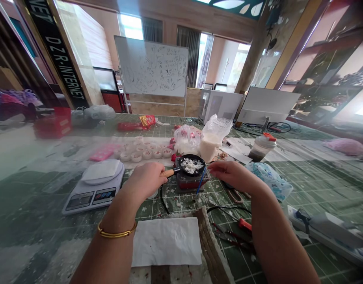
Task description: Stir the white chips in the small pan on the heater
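A small black frying pan (192, 165) with white chunks (190, 165) in it sits on a compact hot plate (190, 184). My left hand (147, 177) is wrapped round the pan's wooden handle (168, 172). Just right of the pan is my right hand (228, 173), its fingers stretched toward the rim and apparently holding nothing. A thin blue stick (200, 181) slants against the pan's right side, close to those fingertips but seemingly apart from them. Behind the pan stands an open clear bag of pale granules (210, 146).
Left are a kitchen scale (95, 187), a pink mould (103, 152) and several small filled cups (147, 154). A white sheet (167, 241) lies in front. Pliers (228, 234), a wipes pack (270, 179), a lidded shaker cup (262, 146) and a power strip (326, 232) are right.
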`<act>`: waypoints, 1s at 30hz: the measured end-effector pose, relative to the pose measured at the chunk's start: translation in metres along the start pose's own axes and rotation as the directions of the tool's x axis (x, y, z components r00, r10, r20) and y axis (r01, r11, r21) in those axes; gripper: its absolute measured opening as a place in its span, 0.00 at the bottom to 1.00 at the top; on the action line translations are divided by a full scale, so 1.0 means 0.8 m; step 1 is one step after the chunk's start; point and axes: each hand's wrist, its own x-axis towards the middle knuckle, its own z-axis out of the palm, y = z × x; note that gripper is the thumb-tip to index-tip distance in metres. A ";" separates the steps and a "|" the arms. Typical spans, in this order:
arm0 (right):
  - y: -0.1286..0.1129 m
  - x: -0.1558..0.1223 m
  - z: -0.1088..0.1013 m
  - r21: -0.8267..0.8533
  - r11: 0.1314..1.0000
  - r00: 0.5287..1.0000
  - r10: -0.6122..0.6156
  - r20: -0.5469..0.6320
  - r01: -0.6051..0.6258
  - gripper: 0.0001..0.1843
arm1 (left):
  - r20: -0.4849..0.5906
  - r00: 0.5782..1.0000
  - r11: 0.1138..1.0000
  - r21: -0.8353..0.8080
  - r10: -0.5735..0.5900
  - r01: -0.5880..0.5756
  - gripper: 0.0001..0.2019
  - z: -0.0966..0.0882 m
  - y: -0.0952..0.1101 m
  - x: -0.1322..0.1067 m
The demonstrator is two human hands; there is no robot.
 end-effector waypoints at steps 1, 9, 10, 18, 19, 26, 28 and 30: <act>0.011 0.000 -0.004 -0.052 0.997 0.997 0.060 -0.042 -0.062 0.14 | -0.001 1.000 1.000 0.003 0.000 0.000 0.09 0.000 0.000 0.000; 0.114 0.028 0.008 -0.278 0.765 0.812 0.571 -0.122 -0.581 0.29 | -0.019 0.999 1.000 0.007 0.028 -0.028 0.10 0.003 0.000 0.003; 0.119 0.033 0.015 -0.285 0.764 0.810 0.580 -0.090 -0.579 0.32 | -0.017 0.999 1.000 0.005 0.027 -0.027 0.10 0.003 0.000 0.003; 0.109 0.051 0.058 -0.320 0.799 0.839 0.544 0.023 -0.510 0.36 | -0.005 1.000 1.000 0.003 0.018 -0.018 0.09 0.002 0.001 0.000; 0.106 0.051 0.058 -0.318 0.809 0.851 0.525 0.013 -0.494 0.37 | -0.001 1.000 1.000 0.000 0.017 -0.017 0.09 0.002 0.001 0.000; 0.093 0.030 0.015 -0.342 0.821 0.888 0.438 -0.137 -0.457 0.26 | 0.008 1.000 1.000 0.001 0.003 -0.003 0.10 0.002 0.001 0.002; 0.092 0.024 0.001 -0.359 0.813 0.887 0.442 -0.134 -0.459 0.21 | -0.002 1.000 1.000 0.007 0.014 -0.014 0.10 0.002 0.000 0.002; 0.089 0.019 -0.009 -0.378 0.800 0.882 0.452 -0.131 -0.466 0.20 | -0.006 1.000 1.000 0.008 0.020 -0.020 0.10 0.002 -0.001 0.002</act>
